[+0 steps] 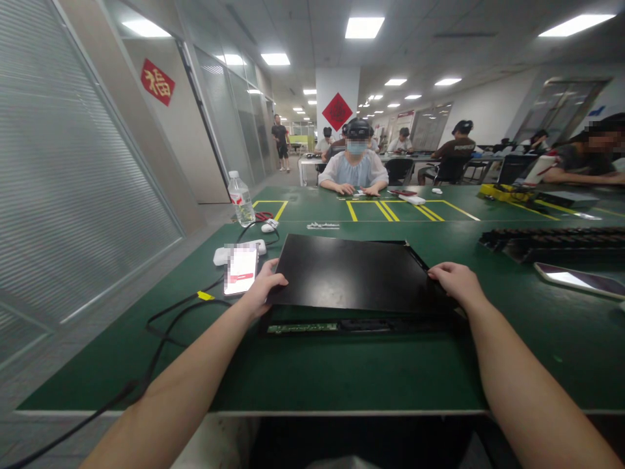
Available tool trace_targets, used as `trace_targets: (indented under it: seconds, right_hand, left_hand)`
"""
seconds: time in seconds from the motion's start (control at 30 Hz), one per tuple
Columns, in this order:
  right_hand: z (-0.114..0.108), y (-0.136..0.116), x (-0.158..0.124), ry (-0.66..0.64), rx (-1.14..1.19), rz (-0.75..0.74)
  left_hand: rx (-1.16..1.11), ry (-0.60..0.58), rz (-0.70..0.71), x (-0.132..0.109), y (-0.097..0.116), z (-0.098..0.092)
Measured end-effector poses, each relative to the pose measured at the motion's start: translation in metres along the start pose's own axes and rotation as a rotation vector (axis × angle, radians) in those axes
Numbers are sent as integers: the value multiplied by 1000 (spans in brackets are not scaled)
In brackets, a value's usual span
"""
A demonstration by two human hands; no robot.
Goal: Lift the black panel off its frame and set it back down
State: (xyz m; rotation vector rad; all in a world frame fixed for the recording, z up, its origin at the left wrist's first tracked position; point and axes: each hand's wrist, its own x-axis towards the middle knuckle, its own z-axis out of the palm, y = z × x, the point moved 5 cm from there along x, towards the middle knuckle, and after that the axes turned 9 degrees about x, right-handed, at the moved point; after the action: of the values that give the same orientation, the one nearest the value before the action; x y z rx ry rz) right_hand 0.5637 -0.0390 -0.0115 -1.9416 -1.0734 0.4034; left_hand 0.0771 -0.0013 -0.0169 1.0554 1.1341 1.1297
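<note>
A flat black metal cover panel (pixel 351 270) lies tilted over a low black chassis (pixel 351 324) on the green table mat, with a strip of circuit board showing under its near edge. My left hand (pixel 263 286) grips the panel's near left corner, thumb on top and fingers curled under. My right hand (pixel 456 281) is closed on the near right corner in the same way. The panel's near edge sits slightly raised above the chassis.
A phone (pixel 240 270) with a lit screen and a white power strip (pixel 221 255) lie left of the panel, with black cables (pixel 166 326) trailing to the table edge. A water bottle (pixel 241 198), another phone (pixel 579 280) and a black rack part (pixel 551 242) are nearby. A masked person (pixel 355 170) sits opposite.
</note>
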Motion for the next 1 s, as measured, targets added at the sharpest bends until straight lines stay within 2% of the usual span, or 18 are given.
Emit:
trace_targets:
  seconds: [0.13,0.4,1.0]
  right_hand:
    - [1,2,2,-26,-58,9]
    - [2,5,3,-56,-63,35]
    - [2,6,4,-60,-77,53]
  left_hand:
    - [30,1,-5,0,0,1]
    - [49,88,-21,5,-2,1]
    - [36,93,-12,6,-3,1]
